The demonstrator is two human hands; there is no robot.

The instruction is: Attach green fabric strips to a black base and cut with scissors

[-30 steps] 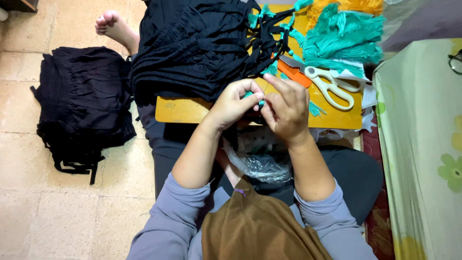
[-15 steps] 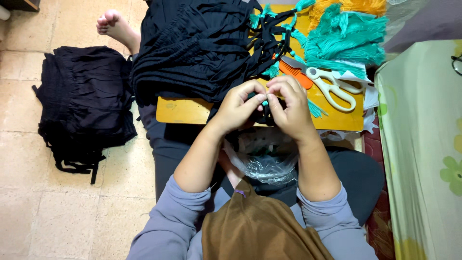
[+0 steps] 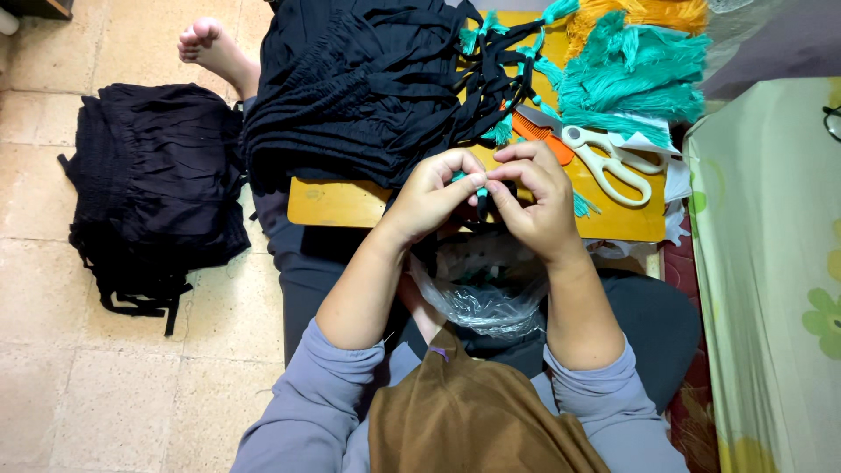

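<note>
The left hand [image 3: 434, 194] and right hand [image 3: 536, 200] meet fingertip to fingertip, both pinched closed on a thin black fabric cord with a teal tassel end [image 3: 480, 194], over the yellow wooden board [image 3: 350, 203]. White-handled scissors [image 3: 604, 158] lie at two o'clock.

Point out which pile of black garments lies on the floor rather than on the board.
The smaller black pile at the far left lies on the tiled floor, apart from the person. The larger black pile rests on the wooden board, with teal-tipped ties.
</note>
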